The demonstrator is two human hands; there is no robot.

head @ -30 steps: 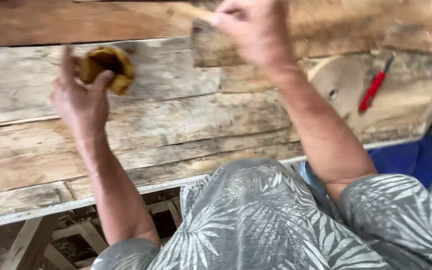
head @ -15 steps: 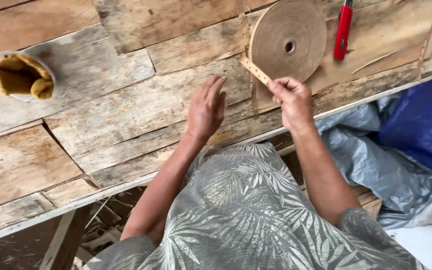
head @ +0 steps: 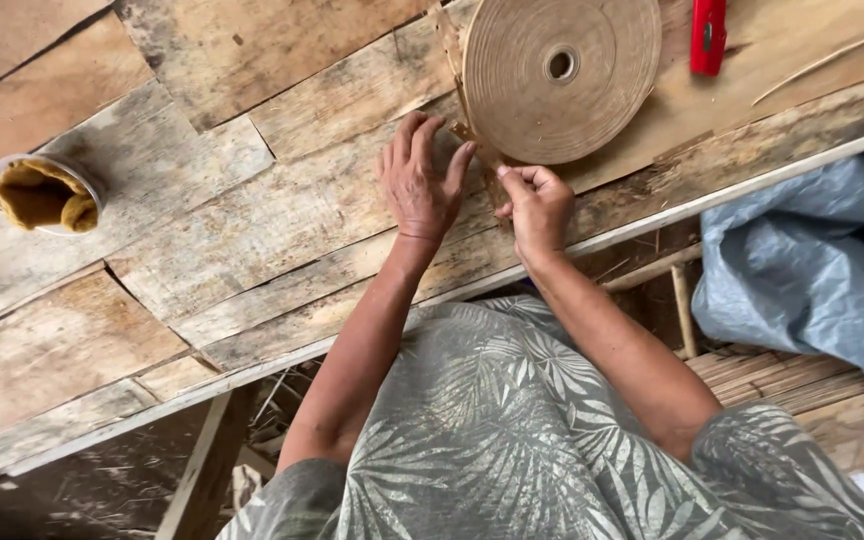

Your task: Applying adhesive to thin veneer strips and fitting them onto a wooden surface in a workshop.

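Both of our hands have closed in on the loose end of the strip since half a second ago, and the view has drawn nearer over the planks. Going from the left, the small white tub (head: 45, 195) of brownish-yellow paste sits well apart from the work, on the weathered boards of the table (head: 202, 250), where it stood before. Next comes our left hand (head: 422, 185), lying flat with fingers spread and pressing on the wood and on the strip's tail just below the roll; it grips nothing. Just beside it, our right hand (head: 535, 205) is pinched narrow, thumb and fingers closed on the thin tan strip (head: 472, 135) that leads off the big flat roll (head: 560, 75). That roll lies on its side on the table, touching the fingertips of the left hand. Farther right, a red cutter (head: 709, 35) rests near the roll, untouched. We judge the end is now pinned and held taut.
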